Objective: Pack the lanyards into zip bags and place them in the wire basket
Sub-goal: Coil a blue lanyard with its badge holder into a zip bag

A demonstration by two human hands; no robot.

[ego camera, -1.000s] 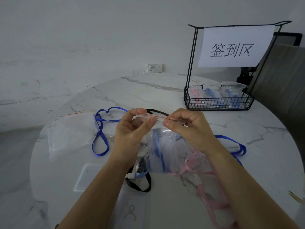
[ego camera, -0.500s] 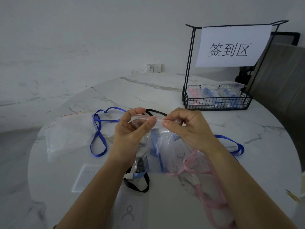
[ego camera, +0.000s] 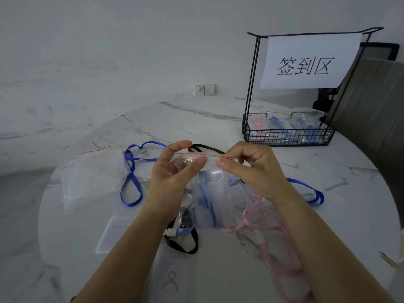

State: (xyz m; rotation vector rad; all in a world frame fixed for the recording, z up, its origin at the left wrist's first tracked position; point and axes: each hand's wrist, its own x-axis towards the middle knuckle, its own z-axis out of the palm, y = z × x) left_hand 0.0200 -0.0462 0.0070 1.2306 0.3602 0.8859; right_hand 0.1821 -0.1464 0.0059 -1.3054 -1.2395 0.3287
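The clear zip bag (ego camera: 215, 193) with a red seal strip holds a light blue lanyard (ego camera: 207, 201). Left hand (ego camera: 175, 173) and right hand (ego camera: 251, 169) pinch its top edge, and the bag hangs below them over the table (ego camera: 218, 119), seal running left to right.

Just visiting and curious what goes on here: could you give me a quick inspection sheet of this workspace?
Surface: round marble table.
Job's things: zip bag with a light blue lanyard inside; wire basket holding filled bags.
Clutter: blue lanyard, pink lanyard, black lanyard, spare bags, badge holder.
Hands: left hand and right hand pinch the zip bag's top strip.
Cables: white lead at wall socket.
Surroundings: paper sign on basket frame; chair.
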